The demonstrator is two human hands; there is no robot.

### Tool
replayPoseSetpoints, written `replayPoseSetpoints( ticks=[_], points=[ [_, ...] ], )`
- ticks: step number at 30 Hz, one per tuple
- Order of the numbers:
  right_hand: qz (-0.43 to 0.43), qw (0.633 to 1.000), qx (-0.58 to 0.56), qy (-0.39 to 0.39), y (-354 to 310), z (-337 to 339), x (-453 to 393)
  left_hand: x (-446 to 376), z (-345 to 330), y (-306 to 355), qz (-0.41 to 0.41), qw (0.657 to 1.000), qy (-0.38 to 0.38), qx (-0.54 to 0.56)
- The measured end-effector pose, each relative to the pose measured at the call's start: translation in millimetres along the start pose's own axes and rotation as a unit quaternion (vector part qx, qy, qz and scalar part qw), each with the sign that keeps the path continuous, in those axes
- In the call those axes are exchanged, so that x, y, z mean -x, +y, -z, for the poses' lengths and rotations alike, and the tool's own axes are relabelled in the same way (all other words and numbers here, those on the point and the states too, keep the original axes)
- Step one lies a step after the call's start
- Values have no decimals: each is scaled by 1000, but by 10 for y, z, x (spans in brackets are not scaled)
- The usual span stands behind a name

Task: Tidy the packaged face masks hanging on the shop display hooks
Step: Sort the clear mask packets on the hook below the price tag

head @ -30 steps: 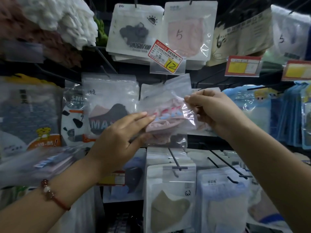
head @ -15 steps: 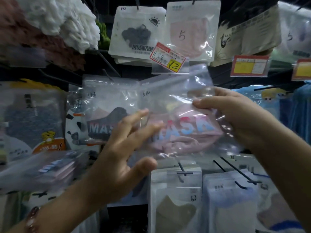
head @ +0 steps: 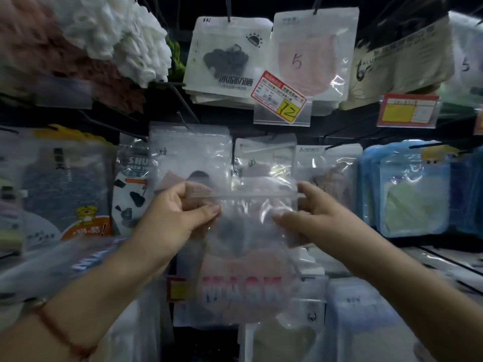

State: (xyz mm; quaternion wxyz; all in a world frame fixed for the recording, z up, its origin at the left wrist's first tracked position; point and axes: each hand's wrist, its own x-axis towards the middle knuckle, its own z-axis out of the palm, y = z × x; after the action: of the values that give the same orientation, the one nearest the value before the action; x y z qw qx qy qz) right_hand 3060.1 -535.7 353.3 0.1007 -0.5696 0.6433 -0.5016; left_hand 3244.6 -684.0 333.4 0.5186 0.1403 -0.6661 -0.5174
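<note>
Head view: the left hand (head: 180, 218) and right hand (head: 311, 218) each pinch a top corner of the clear mask bag (head: 248, 257), held off the hooks. Next, find its hook.

There is only one view, from the camera on my head, looking forward and slightly down at the display wall close ahead. My left hand (head: 180, 218) and right hand (head: 311, 218) meet near the middle of the frame, forearms entering from the lower corners. The wide lens bends and blurs the edges; packets above my hands lean outward toward the top.
</note>
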Motion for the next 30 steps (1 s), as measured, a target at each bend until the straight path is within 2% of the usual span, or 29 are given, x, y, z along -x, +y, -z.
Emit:
replayPoseSetpoints(
  ticks=[4, 7, 12, 16, 19, 25, 30],
  points=[
    [82, 992, 78, 51, -95, -105, -141, 47, 60, -5, -26, 998, -29, -56],
    [131, 970, 199, 46, -204, -235, -231, 48, 190, -13, -48, 992, -30, -115],
    [158, 951, 265, 27, -359, -350, -373, -84, 497, 216, -67, 968, -79, -230],
    [195, 935, 295, 23, -575, -415, -495, -247, 605, 531, -102, 917, -140, -360],
    [246, 905, 345, 45, -683, -445, -576, -368, 665, 674, -138, 868, -153, -452],
    [358, 838, 401, 87, -747, -485, -674, -517, 884, 806, -145, 867, -167, -446],
    [423, 776, 449, 130, -765, -480, -625, -541, 1050, 908, -176, 840, -193, -475]
  ],
)
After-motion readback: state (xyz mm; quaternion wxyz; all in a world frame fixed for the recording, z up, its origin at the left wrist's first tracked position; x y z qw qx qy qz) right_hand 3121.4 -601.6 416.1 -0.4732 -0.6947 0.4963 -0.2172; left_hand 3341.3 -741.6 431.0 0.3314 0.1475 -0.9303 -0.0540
